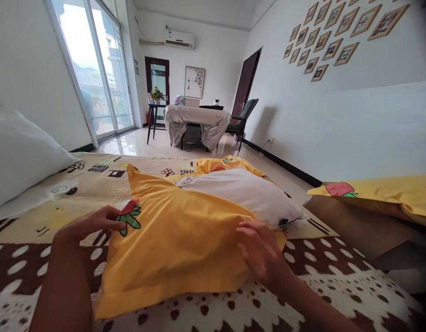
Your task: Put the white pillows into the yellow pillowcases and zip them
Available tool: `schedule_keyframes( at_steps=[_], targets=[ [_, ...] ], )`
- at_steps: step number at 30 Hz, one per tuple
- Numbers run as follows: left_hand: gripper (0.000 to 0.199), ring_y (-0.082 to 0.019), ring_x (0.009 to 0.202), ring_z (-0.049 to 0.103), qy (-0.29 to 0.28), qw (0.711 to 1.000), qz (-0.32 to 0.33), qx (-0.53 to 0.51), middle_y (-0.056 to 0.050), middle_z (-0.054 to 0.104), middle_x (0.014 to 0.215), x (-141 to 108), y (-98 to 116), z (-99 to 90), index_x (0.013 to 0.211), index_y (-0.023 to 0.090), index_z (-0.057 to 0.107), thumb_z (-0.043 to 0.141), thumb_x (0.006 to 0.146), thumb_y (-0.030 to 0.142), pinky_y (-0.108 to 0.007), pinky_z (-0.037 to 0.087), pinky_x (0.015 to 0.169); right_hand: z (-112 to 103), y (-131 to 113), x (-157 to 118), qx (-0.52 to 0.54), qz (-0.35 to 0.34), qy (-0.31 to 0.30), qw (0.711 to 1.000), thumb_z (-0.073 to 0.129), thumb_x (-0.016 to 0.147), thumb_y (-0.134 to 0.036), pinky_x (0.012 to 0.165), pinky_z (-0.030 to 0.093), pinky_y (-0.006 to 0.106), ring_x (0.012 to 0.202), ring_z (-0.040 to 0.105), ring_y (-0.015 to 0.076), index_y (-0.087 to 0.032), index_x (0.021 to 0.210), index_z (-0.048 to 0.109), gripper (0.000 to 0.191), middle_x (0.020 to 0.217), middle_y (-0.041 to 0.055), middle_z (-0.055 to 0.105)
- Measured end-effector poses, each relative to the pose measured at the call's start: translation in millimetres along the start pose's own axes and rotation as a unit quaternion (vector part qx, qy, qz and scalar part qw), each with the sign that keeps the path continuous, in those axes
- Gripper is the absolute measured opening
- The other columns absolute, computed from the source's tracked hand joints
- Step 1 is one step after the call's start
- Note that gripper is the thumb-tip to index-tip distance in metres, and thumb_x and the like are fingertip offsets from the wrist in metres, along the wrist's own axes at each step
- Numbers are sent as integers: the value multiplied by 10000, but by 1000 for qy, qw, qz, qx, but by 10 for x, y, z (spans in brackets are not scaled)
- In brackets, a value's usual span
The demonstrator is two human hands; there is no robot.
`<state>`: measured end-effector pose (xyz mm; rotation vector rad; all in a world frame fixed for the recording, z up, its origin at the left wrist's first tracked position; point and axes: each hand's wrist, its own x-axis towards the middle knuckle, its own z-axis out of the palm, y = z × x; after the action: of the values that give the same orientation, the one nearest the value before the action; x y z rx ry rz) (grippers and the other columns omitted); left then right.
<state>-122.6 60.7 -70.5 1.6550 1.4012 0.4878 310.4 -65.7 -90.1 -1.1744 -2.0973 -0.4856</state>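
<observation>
A yellow pillowcase (171, 240) with a red and green printed patch lies over part of a white pillow (243, 191), whose right end shows uncovered. My left hand (98, 222) pinches the pillowcase at its left edge, beside the green leaf print. On the right part of the yellow cloth rests my right hand (259, 249), fingers apart and slightly bent, close to where the white pillow emerges. A zipper seems to show near the top of the pillowcase opening.
The patterned blanket (15, 267) spreads beneath. Another white pillow (22, 152) is at the left, bunched yellow cloth (240, 163) lies behind, and a yellow pillow (382, 196) sits on a brown box (354, 226) at the right. Further back stands a covered table (199, 115).
</observation>
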Motion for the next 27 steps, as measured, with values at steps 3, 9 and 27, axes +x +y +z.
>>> schedule_keyframes(
  at_steps=[3,9,27],
  targets=[
    [405,-112,513,438,-76,997,-5,18,-10,534,536,31,-6,34,640,158,712,715,631,563,-194,335,465,66,-281,25,16,-140,-50,989,482,849,-149,900,369,381,1014,529,227,-177,1071,544,232,1045,98,618],
    [405,-179,695,562,-17,994,-10,-111,-53,674,766,124,-90,83,792,159,747,737,637,532,-216,432,593,504,-541,-131,32,-240,-131,961,536,863,-444,728,373,365,752,497,198,-156,884,581,292,762,53,590],
    [305,-228,816,620,31,974,73,-211,-86,726,917,211,-86,92,756,166,775,814,559,395,-233,458,623,669,265,-351,-82,-191,-82,975,432,858,-58,711,381,356,692,555,201,-148,898,620,212,735,53,633]
  ],
)
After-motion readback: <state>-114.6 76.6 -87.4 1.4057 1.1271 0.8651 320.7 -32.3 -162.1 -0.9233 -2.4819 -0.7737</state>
